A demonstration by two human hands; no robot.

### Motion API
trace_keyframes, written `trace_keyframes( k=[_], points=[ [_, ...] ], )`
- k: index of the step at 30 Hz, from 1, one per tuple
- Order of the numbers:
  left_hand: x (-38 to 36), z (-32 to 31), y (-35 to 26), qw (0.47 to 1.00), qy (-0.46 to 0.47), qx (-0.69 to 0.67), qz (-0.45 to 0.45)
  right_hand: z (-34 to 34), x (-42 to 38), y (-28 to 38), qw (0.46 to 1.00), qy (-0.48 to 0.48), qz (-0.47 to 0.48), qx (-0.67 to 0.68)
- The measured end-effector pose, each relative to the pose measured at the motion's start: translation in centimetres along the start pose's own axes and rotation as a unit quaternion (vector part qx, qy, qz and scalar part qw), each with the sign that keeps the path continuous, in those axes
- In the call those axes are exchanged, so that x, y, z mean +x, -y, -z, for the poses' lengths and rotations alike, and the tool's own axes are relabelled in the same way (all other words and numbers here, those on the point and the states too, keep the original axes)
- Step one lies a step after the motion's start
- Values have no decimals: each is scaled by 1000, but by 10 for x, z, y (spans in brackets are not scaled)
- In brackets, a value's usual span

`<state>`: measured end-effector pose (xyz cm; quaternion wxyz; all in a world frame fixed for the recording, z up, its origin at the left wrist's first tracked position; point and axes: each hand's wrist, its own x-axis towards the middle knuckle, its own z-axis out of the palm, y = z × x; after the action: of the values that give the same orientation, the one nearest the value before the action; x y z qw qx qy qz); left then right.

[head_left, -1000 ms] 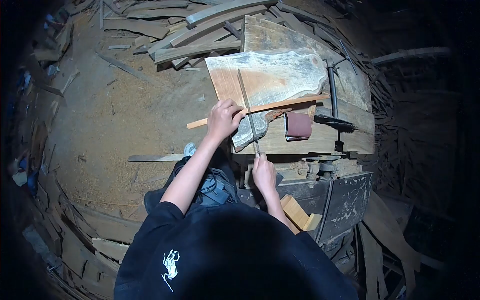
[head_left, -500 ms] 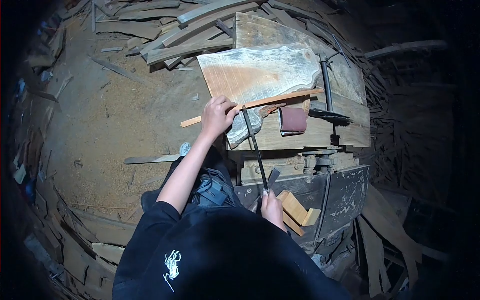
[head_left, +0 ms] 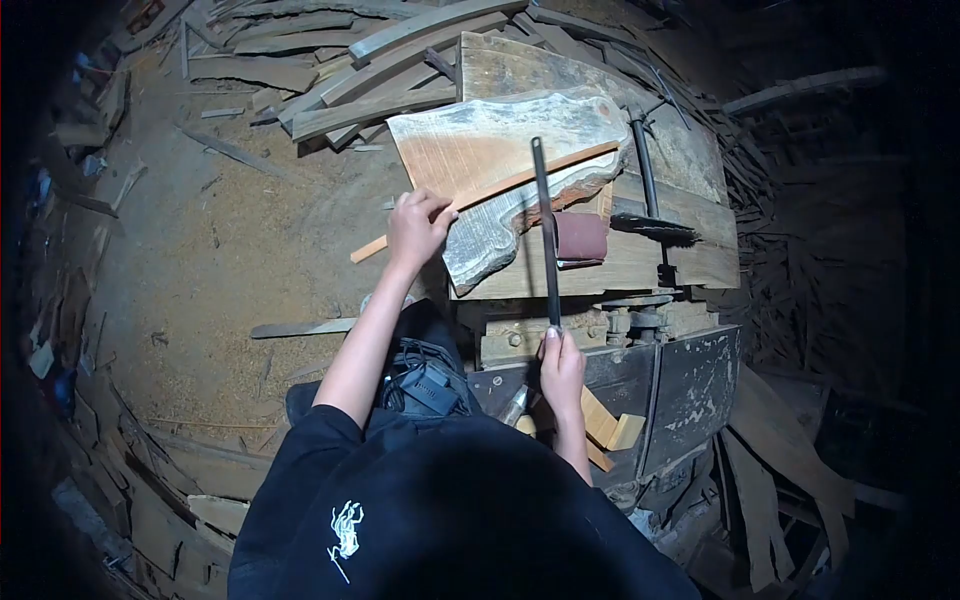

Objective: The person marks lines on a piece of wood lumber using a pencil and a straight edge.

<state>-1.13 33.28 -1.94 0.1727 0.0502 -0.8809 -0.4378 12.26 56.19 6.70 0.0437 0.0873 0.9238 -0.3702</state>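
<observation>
My left hand (head_left: 415,232) is closed on a thin wooden strip (head_left: 520,180), pinching it near its left part. The strip lies slanted across a rough-edged wooden slab (head_left: 470,150), its left end jutting past the slab's side. My right hand (head_left: 562,368) grips the near end of a long, thin, dark metal tool (head_left: 548,235). That tool points away from me and crosses over the strip in this view; a small hole shows at its rounded tip. Right of the tool sits a folded piece of reddish-brown sandpaper (head_left: 581,237).
Behind the sandpaper, a dark toothed circular blade (head_left: 655,230) sits on a black shaft (head_left: 648,170) across the wooden bench (head_left: 700,240). Light wood pieces (head_left: 605,420) and a chisel-like tool (head_left: 516,405) lie near my right forearm. Boards (head_left: 380,110) are piled at the back.
My right hand has moved forward and right, carrying the dark tool's tip from near my left hand to beyond the strip. The strip's right end has shifted slightly away and left.
</observation>
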Motion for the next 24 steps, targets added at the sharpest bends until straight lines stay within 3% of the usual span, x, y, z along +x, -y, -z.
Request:
trace_keyframes(
  k=[6, 9, 12, 24],
  points=[
    [-7, 2, -6, 997, 51, -27, -43, -39, 55, 21, 997, 66, 36, 33],
    [-9, 1, -7, 997, 49, -25, -52, -82, 83, 31, 994, 13, 107, -18],
    [-8, 2, -8, 998, 45, -19, -48, -102, 103, 48, 993, -2, 102, -56],
    [-8, 1, -5, 998, 40, -37, -39, -109, 123, 60, 982, 25, 126, -136]
  ],
)
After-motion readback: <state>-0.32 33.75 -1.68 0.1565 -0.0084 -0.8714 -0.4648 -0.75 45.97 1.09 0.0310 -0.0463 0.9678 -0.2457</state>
